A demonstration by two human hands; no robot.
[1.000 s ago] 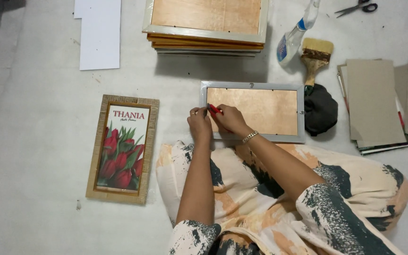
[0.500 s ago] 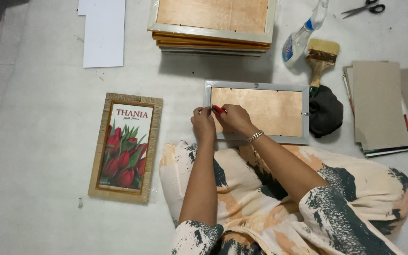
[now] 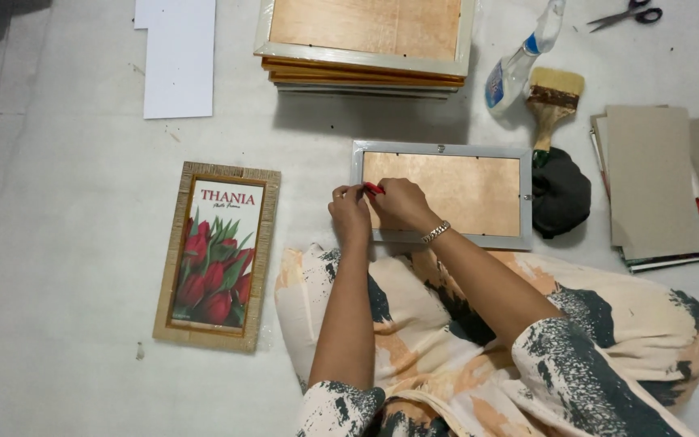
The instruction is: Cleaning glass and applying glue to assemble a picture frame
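Looking down from the head camera, I saw a silver picture frame (image 3: pixel 443 194) lying face down on the pale floor (image 3: pixel 66 243), its brown backing board up, just in front of my knees. My left hand (image 3: pixel 350 215) rested on the frame's left edge, fingers curled together against it. My right hand (image 3: pixel 399 204) was closed on a small red tool (image 3: pixel 374 188), its tip at the left edge of the backing; how the tip met the board was too small for me to tell.

I judged the frame light and stiff. If it held glass, that side would be fragile, so the rails seemed the safe place to take hold, one hand on each long side. The thin backing would likely flex if pressed in the middle.

A second frame with a red tulip print (image 3: pixel 218 254) lay face up to the left, well apart. A stack of frames (image 3: pixel 366 44) sat farther off, with a spray bottle (image 3: pixel 518 65), a paintbrush (image 3: pixel 554 97), a dark cloth (image 3: pixel 560 190), scissors (image 3: pixel 624 14) and grey boards (image 3: pixel 653 182) to the right, and white sheets (image 3: pixel 178 57) at upper left.
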